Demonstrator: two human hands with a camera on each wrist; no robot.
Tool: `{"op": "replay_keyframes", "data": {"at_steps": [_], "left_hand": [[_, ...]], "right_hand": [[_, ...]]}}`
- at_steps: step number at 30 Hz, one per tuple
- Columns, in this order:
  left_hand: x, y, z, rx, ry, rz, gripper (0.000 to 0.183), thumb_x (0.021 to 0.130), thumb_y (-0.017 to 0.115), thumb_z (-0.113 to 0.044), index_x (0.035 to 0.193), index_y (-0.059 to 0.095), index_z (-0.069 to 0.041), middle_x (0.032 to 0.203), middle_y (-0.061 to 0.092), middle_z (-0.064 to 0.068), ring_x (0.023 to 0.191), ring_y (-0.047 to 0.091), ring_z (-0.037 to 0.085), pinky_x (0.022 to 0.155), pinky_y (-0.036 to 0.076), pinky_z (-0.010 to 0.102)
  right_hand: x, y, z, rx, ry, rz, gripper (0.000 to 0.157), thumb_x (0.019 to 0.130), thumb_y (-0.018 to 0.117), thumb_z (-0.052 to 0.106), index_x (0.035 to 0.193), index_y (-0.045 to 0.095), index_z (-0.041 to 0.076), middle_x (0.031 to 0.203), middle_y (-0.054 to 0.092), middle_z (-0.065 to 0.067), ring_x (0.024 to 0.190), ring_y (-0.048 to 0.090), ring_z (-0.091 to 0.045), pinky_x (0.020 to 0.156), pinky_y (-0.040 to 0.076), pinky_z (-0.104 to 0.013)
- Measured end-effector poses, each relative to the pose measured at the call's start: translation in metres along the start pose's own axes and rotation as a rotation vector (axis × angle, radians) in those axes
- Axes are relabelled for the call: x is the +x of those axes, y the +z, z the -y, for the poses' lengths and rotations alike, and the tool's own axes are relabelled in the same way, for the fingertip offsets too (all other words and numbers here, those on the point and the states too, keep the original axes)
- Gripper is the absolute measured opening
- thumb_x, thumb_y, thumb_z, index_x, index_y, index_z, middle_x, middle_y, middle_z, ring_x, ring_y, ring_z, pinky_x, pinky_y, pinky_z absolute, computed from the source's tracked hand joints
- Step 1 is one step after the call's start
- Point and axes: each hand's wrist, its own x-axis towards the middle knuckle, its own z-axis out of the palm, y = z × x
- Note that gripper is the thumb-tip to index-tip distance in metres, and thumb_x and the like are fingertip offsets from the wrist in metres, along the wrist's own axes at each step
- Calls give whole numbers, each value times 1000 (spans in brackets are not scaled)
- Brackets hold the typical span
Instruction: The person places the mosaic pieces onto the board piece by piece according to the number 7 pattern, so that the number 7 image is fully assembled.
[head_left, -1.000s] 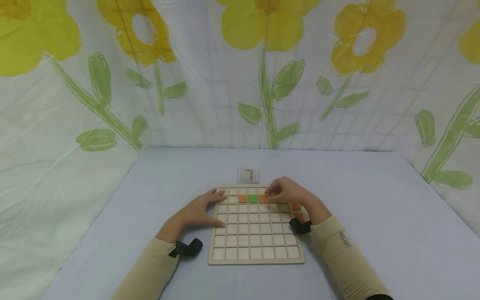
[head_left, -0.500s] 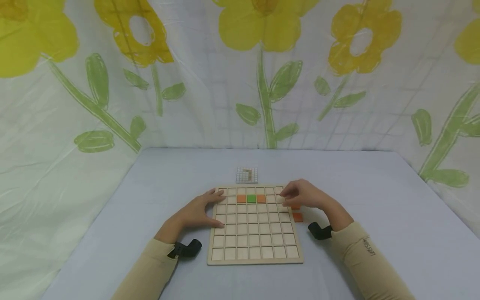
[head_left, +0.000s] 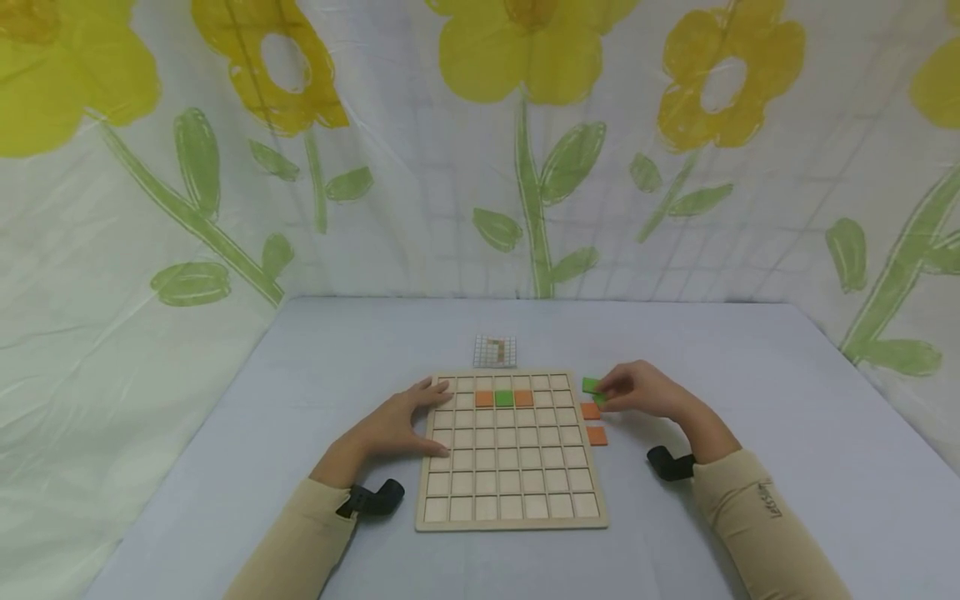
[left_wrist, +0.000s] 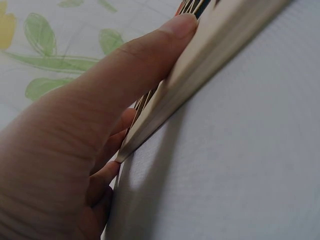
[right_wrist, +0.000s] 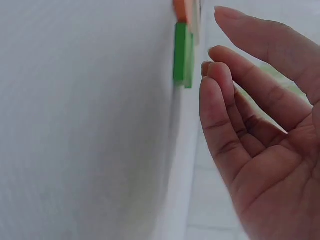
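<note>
A wooden grid board (head_left: 510, 523) lies on the table. In its second row sit an orange tile (head_left: 484, 398), a green tile (head_left: 504, 398) and another orange tile (head_left: 523, 398), side by side. My left hand (head_left: 397, 423) rests on the board's left edge, thumb and fingers spread along the rim (left_wrist: 165, 95). Beyond the board's right side, my right hand (head_left: 639, 390) hovers at the loose green tiles (head_left: 591, 385), partly covering them. In the right wrist view its thumb and fingers are apart, with nothing between them, beside a green tile (right_wrist: 180, 55).
Two loose orange tiles (head_left: 597, 436) lie along the board's right edge, below the green ones. A small card with a printed grid (head_left: 495, 351) lies behind the board. A flower-printed cloth (head_left: 405, 183) hangs behind the pale table (head_left: 712, 350).
My right hand has left the orange tile in the second row and moved right, off the board to the loose green tiles. The left hand stays in place.
</note>
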Motion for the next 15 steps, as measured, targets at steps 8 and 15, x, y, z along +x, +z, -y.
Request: {"op": "replay_keyframes", "data": {"at_steps": [8, 15], "left_hand": [[-1, 0, -1, 12, -8, -7, 94, 57, 78, -61, 137, 48, -22, 151, 31, -10, 145, 15, 22, 115, 19, 52], [0, 0, 1, 11, 6, -5, 94, 57, 78, -62, 136, 48, -22, 151, 32, -10, 145, 15, 22, 115, 19, 52]], "right_hand": [[-3, -1, -5, 10, 34, -38, 31, 75, 75, 9, 102, 67, -5, 92, 66, -13, 80, 56, -14, 64, 49, -20], [-2, 0, -10, -31, 36, -44, 28, 76, 75, 8, 100, 68, -3, 95, 66, -12, 84, 58, -15, 68, 50, -21]]}}
